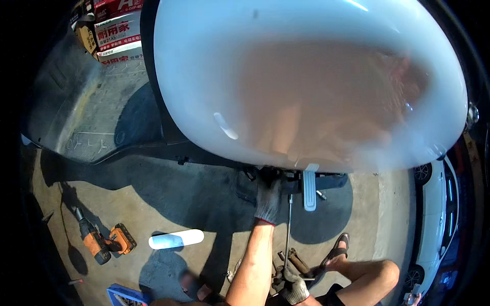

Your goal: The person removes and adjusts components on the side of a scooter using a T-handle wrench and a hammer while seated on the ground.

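Note:
My left hand (268,200), in a grey knit glove with a red cuff edge, reaches up under the rim of a large glossy white seat-like cover (204,66) on a scooter. Its fingers disappear into the dark gap there, so what they touch is hidden. Low in the picture, my gloved right hand (296,289) is closed around the lower end of a T-handle wrench (289,224). The wrench's long thin shaft runs up toward the scooter's underside, just beside a grey footrest (309,191).
An orange-and-black cordless impact wrench (97,245) lies on the floor at left, near a white rounded strip (176,239). Metal parts (298,260) lie by my right hand. Red-and-white boxes (118,33) stand on the scooter's footboard (97,122). A blue crate (115,293) and white car (434,219) are visible.

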Tool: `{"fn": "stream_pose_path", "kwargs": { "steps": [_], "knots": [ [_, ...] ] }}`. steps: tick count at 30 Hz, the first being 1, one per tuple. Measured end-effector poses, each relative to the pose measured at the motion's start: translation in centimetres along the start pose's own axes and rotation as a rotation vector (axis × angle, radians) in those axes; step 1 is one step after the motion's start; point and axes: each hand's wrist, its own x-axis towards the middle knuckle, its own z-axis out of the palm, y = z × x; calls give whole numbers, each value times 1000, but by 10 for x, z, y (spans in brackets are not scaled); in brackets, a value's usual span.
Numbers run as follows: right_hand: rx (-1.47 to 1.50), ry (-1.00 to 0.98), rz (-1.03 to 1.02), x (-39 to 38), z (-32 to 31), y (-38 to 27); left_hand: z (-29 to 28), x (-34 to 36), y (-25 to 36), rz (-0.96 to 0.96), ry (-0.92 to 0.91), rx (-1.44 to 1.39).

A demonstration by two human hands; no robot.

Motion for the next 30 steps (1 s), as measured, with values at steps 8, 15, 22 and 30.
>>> {"fn": "stream_pose_path", "kwargs": {
  "steps": [8,15,22,30],
  "knots": [
    [-137,26,39,1,-6,0,-4,-6,-5,-218,-118,-302],
    [-80,87,26,-1,8,-1,-10,-7,3,-245,-130,-219],
    [-105,-2,26,5,-17,0,6,-10,26,-188,-97,-296],
    [-52,60,-21,18,-13,-5,0,-10,17,-208,-108,-260]
  ]
}}
